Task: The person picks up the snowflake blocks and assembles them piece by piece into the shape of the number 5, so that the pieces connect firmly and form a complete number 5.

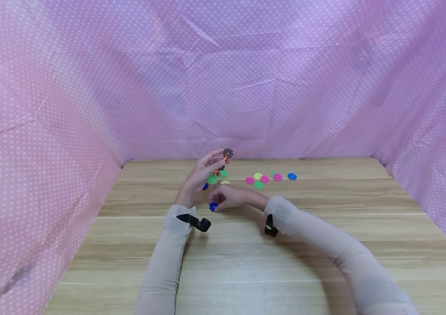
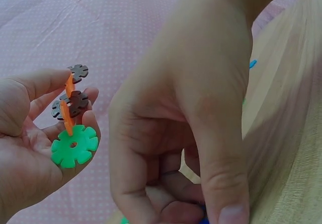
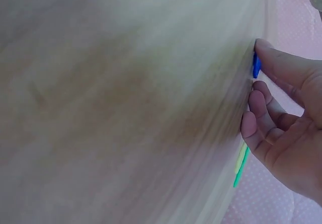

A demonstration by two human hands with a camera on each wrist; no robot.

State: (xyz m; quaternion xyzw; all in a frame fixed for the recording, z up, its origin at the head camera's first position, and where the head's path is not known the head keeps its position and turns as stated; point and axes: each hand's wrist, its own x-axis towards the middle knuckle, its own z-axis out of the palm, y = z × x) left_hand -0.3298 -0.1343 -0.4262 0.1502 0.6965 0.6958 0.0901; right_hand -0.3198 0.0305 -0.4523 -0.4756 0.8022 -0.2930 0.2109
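Observation:
My left hand is raised over the table, its thumb and fingers holding a chain of slotted flower-shaped plastic discs. In the left wrist view the chain shows a brown disc at the top, a second brown disc lower down, orange discs seen edge-on between, and a bright green disc at the bottom. Below and to the right of it, my right hand is low at the tabletop. Its thumb and curled fingers pinch a dark blue disc, which the fingers partly hide.
Loose discs lie farther back on the wooden table: pink, yellow, green and lighter blue. Another dark blue disc and a pale yellow disc lie near the hands. Pink dotted cloth hangs around the table.

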